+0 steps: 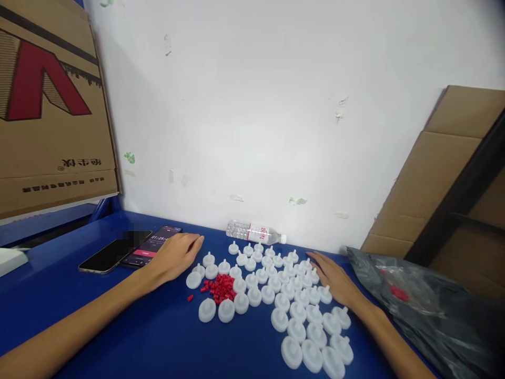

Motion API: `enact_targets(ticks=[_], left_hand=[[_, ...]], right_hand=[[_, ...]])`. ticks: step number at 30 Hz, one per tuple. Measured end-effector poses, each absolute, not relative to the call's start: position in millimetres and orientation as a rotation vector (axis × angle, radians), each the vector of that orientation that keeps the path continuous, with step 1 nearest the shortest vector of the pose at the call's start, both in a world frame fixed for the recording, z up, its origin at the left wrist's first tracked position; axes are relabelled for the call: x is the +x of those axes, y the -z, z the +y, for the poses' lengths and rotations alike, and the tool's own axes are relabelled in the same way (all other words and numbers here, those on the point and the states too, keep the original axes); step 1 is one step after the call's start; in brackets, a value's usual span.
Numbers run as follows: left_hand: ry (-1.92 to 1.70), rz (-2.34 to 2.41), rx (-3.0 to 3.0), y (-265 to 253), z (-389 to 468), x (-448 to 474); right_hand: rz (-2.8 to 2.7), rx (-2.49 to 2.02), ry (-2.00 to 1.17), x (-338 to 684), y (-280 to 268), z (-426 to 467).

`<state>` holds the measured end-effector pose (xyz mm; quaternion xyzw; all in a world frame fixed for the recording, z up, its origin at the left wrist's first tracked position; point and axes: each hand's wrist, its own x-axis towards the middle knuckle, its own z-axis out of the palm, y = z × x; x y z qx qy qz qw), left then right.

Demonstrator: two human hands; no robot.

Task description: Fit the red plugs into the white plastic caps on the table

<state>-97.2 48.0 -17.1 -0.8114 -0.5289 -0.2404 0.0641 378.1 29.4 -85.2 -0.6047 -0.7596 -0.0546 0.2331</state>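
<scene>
Many round white plastic pieces with a short stem on top (296, 330) lie spread across the blue table. A heap of small red plastic pieces (221, 288) sits among them on the left, with one loose red piece (190, 298) beside it. My left hand (180, 256) rests beside the lit phone, left of the white pieces, fingers loosely extended and holding nothing. On the other side, my right hand (332, 278) lies along the right edge of the white pieces, fingers stretched out, with nothing in its grasp.
A clear water bottle (256, 232) lies on its side against the wall. Two phones, one dark (112, 253) and one lit (152, 245), lie at left. A grey plastic bag (434, 321) covers the right side. Cardboard (437, 173) leans behind it; a printed carton (51, 137) stands left.
</scene>
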Motion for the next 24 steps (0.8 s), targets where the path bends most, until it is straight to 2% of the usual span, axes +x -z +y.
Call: enact_targets(ticks=[7, 13, 24], left_hand=[[0.397, -0.979, -2.699, 3, 21, -89], [0.277, -0.816, -2.598, 6, 22, -87], [0.846, -0.544, -2.454, 4, 16, -84]], right_hand=[[-2.093, -1.651, 0.169, 379, 87, 30], [-2.089, -1.664, 0.157, 379, 88, 31], [-2.077, -1.644, 0.115, 380, 86, 30]])
